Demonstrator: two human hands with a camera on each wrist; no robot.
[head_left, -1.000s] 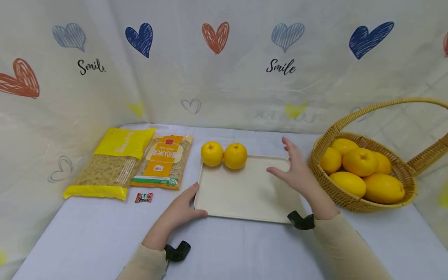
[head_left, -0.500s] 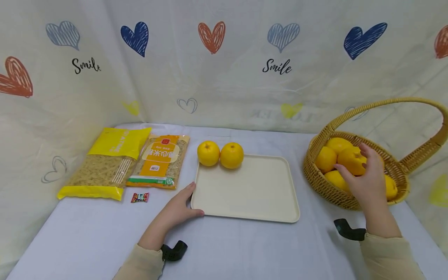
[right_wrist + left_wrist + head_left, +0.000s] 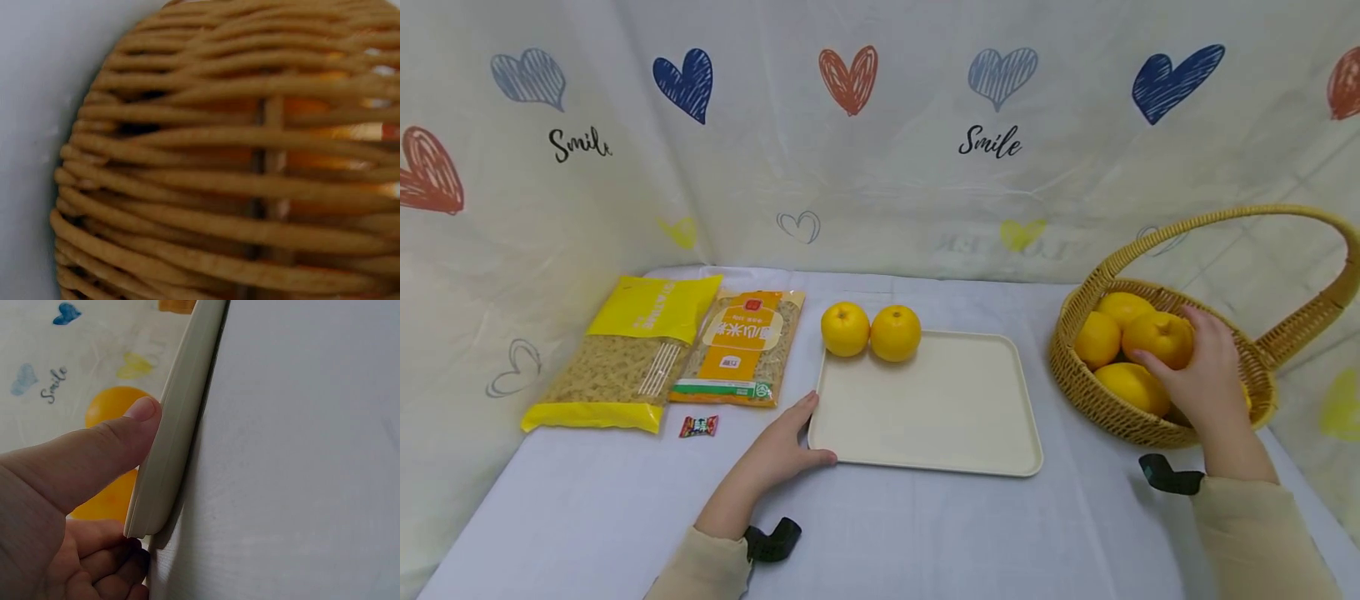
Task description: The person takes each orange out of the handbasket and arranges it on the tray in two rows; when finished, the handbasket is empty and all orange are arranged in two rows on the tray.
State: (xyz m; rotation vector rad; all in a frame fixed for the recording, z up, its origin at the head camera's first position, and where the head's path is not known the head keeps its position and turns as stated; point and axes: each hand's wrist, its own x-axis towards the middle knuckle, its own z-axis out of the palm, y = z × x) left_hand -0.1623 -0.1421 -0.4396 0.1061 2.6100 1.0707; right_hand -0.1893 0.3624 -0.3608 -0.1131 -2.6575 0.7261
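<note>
My right hand [image 3: 1202, 375] reaches into the wicker basket [image 3: 1097, 402] and curls its fingers around a yellow orange [image 3: 1156, 337] on top of the pile. Several more oranges lie in the basket beside it. My left hand [image 3: 786, 442] holds the near left corner of the cream tray [image 3: 940, 417], thumb on the rim [image 3: 181, 419] and fingers under it. Two oranges [image 3: 871, 331] sit side by side at the tray's far left corner. The right wrist view shows only the basket's woven wall [image 3: 237, 187].
Two bags of dry pasta or noodles [image 3: 692, 346] lie to the left of the tray, with a small red candy [image 3: 698, 426] in front of them. A heart-print cloth backdrop [image 3: 880, 142] closes off the back and sides. The basket's tall handle [image 3: 1262, 218] arches over the fruit.
My right hand moved from above the tray to the right, into the basket, and settled its fingers around the top orange. The left hand stayed on the tray corner.
</note>
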